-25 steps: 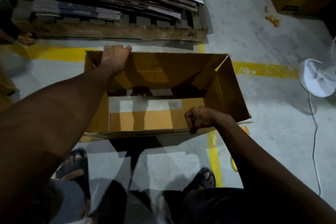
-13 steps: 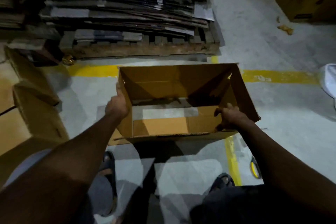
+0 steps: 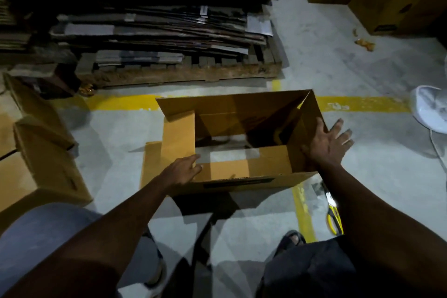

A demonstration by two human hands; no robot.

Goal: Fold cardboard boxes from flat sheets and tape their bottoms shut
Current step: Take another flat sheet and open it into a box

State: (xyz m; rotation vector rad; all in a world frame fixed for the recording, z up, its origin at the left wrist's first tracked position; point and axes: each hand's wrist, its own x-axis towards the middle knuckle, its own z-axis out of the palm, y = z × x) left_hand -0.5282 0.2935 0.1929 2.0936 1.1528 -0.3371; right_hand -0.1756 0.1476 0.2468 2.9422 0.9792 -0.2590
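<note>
Both arms reach forward and down from the lower edge of the view; the left hand (image 3: pixel 182 172) lies flat and relaxed, its fingers nearly straight, resting on the near left corner of the box (image 3: pixel 242 109) and holding nothing; the right hand (image 3: pixel 329 143) is spread wide, fingers splayed outward over the floor (image 3: pixel 375 176), its thumb side against the box's right wall, also gripping nothing.

The box stands open-topped on the floor between the two hands, straight ahead of the person; its left flap (image 3: pixel 179 138) catches the light just beyond the left fingertips; a pale strip crosses its bottom (tape or a patch of light, I cannot tell).

Behind the box a yellow line (image 3: pixel 362 104) runs across the floor, and past it a pallet (image 3: pixel 181 75) bears a stack of flat sheets (image 3: pixel 145 31); more boxes (image 3: pixel 43 164) sit at the left; a white fan (image 3: pixel 433 113) shows at the right edge; a yellow tool (image 3: pixel 335 220) lies near the right arm.
</note>
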